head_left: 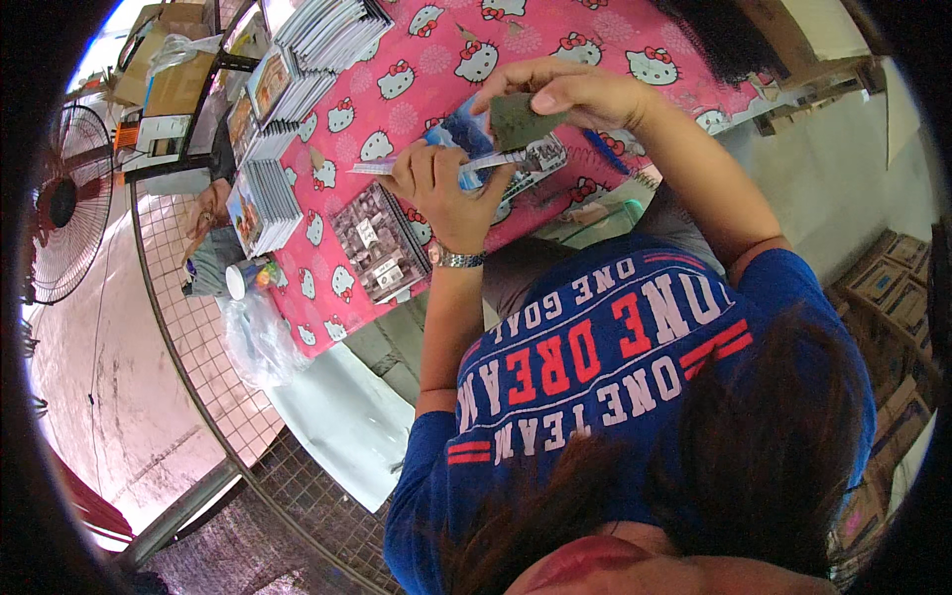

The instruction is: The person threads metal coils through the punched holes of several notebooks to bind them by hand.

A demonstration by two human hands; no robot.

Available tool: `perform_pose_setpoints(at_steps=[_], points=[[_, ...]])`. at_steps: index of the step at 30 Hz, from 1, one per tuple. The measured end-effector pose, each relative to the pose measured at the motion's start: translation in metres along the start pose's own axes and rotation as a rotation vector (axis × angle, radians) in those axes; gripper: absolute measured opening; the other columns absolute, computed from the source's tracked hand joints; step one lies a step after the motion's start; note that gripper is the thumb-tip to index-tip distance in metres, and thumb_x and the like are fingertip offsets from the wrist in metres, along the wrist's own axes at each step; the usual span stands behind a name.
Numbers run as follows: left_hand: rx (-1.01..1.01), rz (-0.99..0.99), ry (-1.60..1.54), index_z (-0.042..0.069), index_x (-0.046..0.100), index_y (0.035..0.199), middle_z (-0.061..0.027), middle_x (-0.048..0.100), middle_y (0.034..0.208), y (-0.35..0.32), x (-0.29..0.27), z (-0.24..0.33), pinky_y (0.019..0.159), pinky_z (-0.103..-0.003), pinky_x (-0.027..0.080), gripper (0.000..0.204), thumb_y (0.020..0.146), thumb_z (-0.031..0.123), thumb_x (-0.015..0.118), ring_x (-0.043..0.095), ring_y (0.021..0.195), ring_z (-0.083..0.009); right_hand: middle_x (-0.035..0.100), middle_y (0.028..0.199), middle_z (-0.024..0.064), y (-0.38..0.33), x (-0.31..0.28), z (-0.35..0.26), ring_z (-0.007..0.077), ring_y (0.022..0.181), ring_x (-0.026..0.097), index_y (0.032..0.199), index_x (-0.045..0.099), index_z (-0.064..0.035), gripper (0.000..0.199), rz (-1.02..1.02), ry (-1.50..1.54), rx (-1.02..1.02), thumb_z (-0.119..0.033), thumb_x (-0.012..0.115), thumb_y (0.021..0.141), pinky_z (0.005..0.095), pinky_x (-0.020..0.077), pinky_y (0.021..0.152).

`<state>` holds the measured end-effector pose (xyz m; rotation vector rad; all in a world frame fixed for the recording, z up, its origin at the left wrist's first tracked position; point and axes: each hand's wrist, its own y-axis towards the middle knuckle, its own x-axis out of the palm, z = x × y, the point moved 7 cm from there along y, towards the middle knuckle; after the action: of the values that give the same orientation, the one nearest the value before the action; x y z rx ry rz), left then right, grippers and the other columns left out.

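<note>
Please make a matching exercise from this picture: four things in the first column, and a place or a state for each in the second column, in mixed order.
Things:
1. dark green pad
2. wristwatch
3. fan
4. stacks of notebooks

Places or states:
A. on the wrist of the left hand
B. standing on the floor at the far left
C. pinched in the right hand
D. along the left edge of the pink tablecloth

Pairs: 1-C, 2-A, 3-B, 4-D

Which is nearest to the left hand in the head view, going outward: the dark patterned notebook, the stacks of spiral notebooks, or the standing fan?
From the left hand:
1. Dark patterned notebook, just beside it on the pink tablecloth.
2. Stacks of spiral notebooks, along the table's edge.
3. Standing fan, on the floor at the picture's left edge.
</note>
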<state>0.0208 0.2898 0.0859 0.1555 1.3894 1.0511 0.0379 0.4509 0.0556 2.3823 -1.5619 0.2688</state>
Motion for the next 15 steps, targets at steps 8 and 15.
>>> perform_pose_setpoints(at_steps=[8,15], points=[[-0.013,-0.141,0.140,0.009,0.061,0.087,-0.0079,0.054,0.097,0.020,0.012,0.005,0.095,-0.054,0.031,0.054,0.056,0.045,0.086,0.048,0.102,-0.0325,0.056,0.128,0.0142,-0.013,-0.009,-0.012,0.0225,0.114,0.058,0.118,0.062,0.0040,0.068,0.025,0.133,-0.057,-0.050,0.066,0.077,0.0341,0.0414,0.101],[-0.022,-0.181,0.117,0.011,0.061,0.090,-0.0068,0.054,0.098,0.020,0.010,0.004,0.096,-0.052,0.030,0.056,0.056,0.048,0.085,0.048,0.104,-0.0306,0.051,0.132,0.0133,-0.001,0.000,-0.032,0.0220,0.117,0.053,0.106,0.066,-0.0004,0.034,-0.097,-0.298,-0.037,-0.022,0.070,0.080,0.0348,0.0426,0.098]])
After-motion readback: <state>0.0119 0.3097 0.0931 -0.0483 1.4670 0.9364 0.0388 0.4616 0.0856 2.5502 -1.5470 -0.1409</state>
